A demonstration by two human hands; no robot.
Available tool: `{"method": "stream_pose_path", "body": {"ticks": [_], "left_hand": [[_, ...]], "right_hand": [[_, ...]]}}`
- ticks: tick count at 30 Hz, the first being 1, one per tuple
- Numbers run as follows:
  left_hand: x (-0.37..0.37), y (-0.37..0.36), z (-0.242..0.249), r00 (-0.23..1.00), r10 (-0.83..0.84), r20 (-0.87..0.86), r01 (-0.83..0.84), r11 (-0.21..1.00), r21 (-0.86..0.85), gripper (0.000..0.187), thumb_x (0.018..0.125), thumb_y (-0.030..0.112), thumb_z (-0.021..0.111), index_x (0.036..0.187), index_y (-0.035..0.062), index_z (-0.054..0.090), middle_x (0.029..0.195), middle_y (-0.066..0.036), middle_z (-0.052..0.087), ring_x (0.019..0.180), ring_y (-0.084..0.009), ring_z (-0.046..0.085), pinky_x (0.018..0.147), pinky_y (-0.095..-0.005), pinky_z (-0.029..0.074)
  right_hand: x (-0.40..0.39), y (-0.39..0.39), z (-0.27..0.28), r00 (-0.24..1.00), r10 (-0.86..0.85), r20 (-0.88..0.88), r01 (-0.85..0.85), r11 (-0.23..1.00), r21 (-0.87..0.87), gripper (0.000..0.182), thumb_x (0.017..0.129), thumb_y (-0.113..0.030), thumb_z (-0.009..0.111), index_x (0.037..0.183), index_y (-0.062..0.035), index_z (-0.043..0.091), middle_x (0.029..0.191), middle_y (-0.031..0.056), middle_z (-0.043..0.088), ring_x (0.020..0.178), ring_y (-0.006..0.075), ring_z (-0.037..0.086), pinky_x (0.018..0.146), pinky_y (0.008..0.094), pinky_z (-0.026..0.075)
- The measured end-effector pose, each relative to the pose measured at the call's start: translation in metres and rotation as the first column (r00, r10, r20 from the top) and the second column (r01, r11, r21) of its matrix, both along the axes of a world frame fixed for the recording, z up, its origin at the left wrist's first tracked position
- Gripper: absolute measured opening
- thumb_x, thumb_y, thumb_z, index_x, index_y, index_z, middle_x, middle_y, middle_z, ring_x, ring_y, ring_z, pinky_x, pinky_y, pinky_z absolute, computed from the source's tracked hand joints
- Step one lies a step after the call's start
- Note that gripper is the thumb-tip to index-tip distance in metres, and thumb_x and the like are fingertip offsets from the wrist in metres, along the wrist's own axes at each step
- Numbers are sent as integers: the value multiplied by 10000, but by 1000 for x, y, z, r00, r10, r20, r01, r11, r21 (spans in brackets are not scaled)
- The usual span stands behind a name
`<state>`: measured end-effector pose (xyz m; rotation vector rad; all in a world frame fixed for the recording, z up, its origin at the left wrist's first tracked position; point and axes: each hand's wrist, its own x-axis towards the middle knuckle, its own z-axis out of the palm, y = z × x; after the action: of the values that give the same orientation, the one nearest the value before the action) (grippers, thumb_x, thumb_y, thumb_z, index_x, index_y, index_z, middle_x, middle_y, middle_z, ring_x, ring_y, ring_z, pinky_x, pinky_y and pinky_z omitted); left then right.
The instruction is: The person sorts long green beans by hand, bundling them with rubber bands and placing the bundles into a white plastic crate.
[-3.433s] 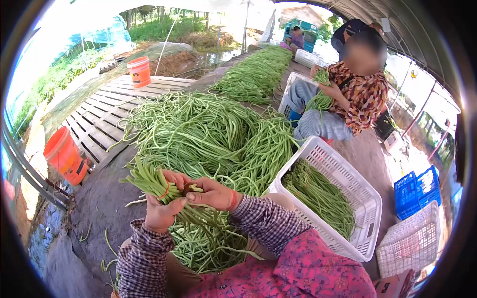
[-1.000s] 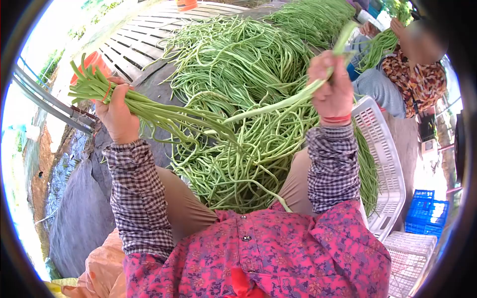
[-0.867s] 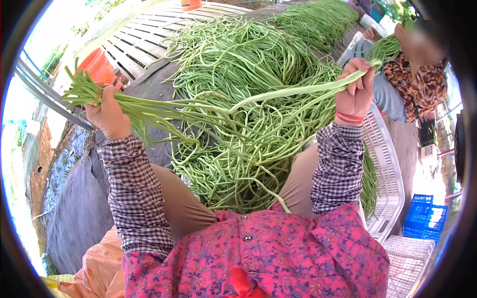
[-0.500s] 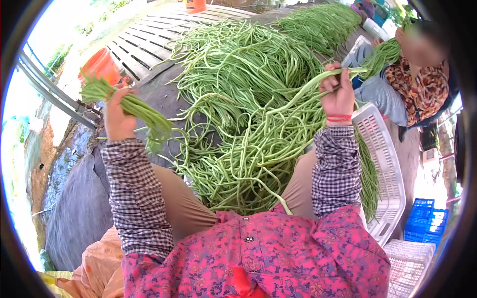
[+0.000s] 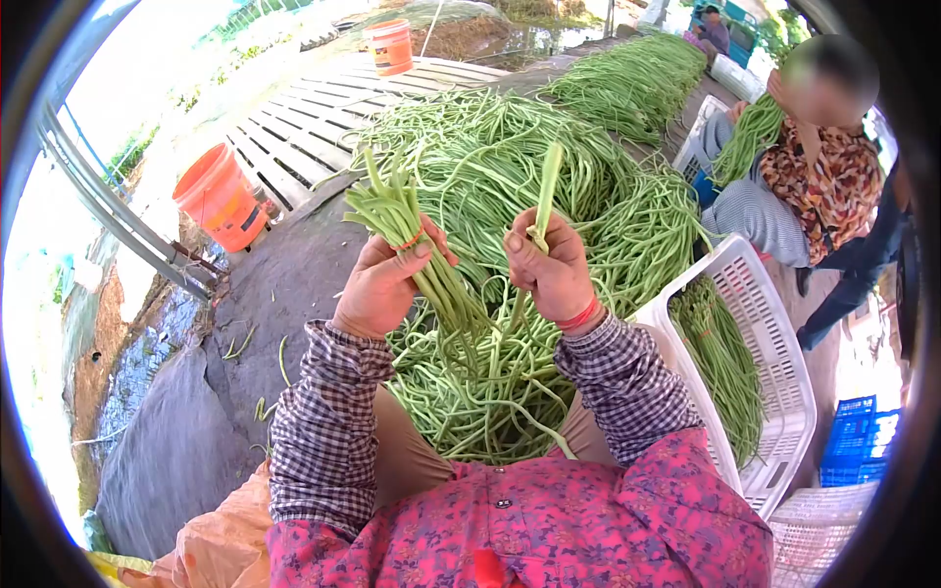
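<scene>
My left hand [image 5: 385, 279] is closed around a bundle of long green beans [image 5: 446, 299], with a thin red band round it near the cut ends. The bundle's ends point up and away from me, and its tails hang down to the right. My right hand [image 5: 555, 269] pinches a pale green long bean [image 5: 549, 186] between thumb and fingers, one end standing upright above the grip. Both hands are raised side by side over a big heap of loose long beans [image 5: 490, 147] that spreads between my knees and beyond.
A white plastic crate [image 5: 784, 392] holding long beans stands at my right. Blue crates [image 5: 848, 441] lie behind it. A seated person [image 5: 818, 181] holds beans at the upper right. Orange buckets [image 5: 221, 201] stand by a slatted platform [image 5: 294, 127]. Another bean pile [image 5: 637, 83] lies farther back.
My hands have come inward from wide apart and now sit close together. The bundle has moved right with my left hand, and the bean in my right hand has swung upright.
</scene>
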<state>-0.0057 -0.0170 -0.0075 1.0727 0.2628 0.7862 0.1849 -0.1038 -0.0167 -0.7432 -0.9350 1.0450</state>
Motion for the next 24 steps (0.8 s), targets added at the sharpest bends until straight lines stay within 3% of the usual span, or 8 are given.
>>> {"method": "stream_pose_path", "body": {"ticks": [4,7,8,11,12,16,19,24], "left_hand": [[12,-9,-5,991,54,-121,-43,995,92,248,857,159,597,1069,39,547,935,-75,593,878,-221,599,809,-361,470],[20,-11,-6,979,93,-183,-58,981,188,208,855,147,619,1022,32,571,888,-69,620,836,-204,616,761,-336,485],[23,-12,-7,974,131,-185,-94,975,199,195,854,136,623,1013,32,575,882,-68,625,835,-201,618,757,-334,487],[23,-12,-8,979,179,-97,-173,983,68,162,852,100,636,986,29,581,916,-77,646,836,-186,625,752,-328,498],[25,-12,-6,980,185,-70,-183,983,31,175,846,110,653,980,24,581,920,-76,651,829,-170,625,742,-314,501],[25,-10,-6,990,143,-10,-144,989,-21,171,851,112,655,975,19,584,945,-91,660,840,-166,629,744,-305,508],[24,-11,-5,992,124,-8,-125,991,-56,171,846,72,654,986,19,572,953,-86,656,860,-169,633,748,-308,517],[19,-13,-2,988,149,-50,-150,989,-18,206,828,44,671,995,30,551,928,-57,644,840,-151,627,729,-289,518]], "right_hand": [[-5,1,3,990,33,-138,-34,999,-4,179,910,-194,596,906,-18,562,565,-53,423,457,20,364,421,174,288],[-5,3,11,996,18,-83,-15,999,28,191,916,-200,587,915,-9,568,571,-55,423,447,27,348,417,184,281],[0,0,12,991,88,-103,-86,996,21,177,881,-165,636,917,-3,573,608,-40,486,504,35,426,456,195,347],[-6,-1,6,959,-110,260,94,993,71,191,821,-118,702,914,0,584,674,-16,563,614,44,508,527,204,410],[-7,0,2,949,-85,304,81,996,26,229,753,-82,760,901,-3,603,765,13,619,723,58,554,623,217,467],[-24,6,-6,904,-177,388,148,983,105,266,699,-68,794,893,19,636,839,33,639,750,76,571,690,230,502],[-18,6,-8,910,-90,405,113,993,-32,329,679,-67,806,952,26,648,865,57,656,761,90,588,674,240,507],[-12,4,-1,669,-173,723,162,983,86,203,748,-105,747,870,15,637,761,40,647,681,81,571,612,240,486]]}}
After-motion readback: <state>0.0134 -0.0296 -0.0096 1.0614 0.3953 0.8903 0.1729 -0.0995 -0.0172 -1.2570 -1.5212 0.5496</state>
